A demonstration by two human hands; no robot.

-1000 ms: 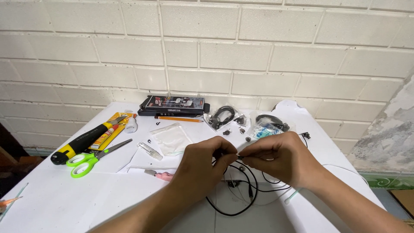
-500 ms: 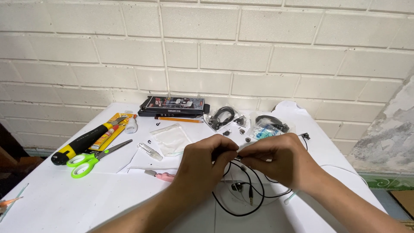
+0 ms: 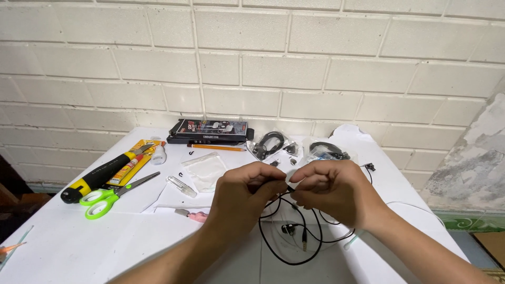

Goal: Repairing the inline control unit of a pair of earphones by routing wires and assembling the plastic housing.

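Observation:
My left hand (image 3: 246,192) and my right hand (image 3: 333,189) meet fingertip to fingertip above the white table (image 3: 63,247). Between them they pinch a small white piece and a black earphone cable (image 3: 294,243). The cable hangs from my fingers in loose loops onto the table, with an earbud and a plug lying inside the loop. What exactly sits between the fingertips is hidden by my fingers.
Green-handled scissors (image 3: 108,193) and a black-and-yellow knife (image 3: 94,178) lie at the left. A clear plastic bag (image 3: 206,169), a pencil (image 3: 216,148) and a black box (image 3: 210,129) sit further back. Bagged black cables (image 3: 271,143) lie near the brick wall. A pink item (image 3: 195,215) lies beside my left wrist.
Both hands stay pinched together at the same spot. The hanging cable loops have shifted slightly on the table.

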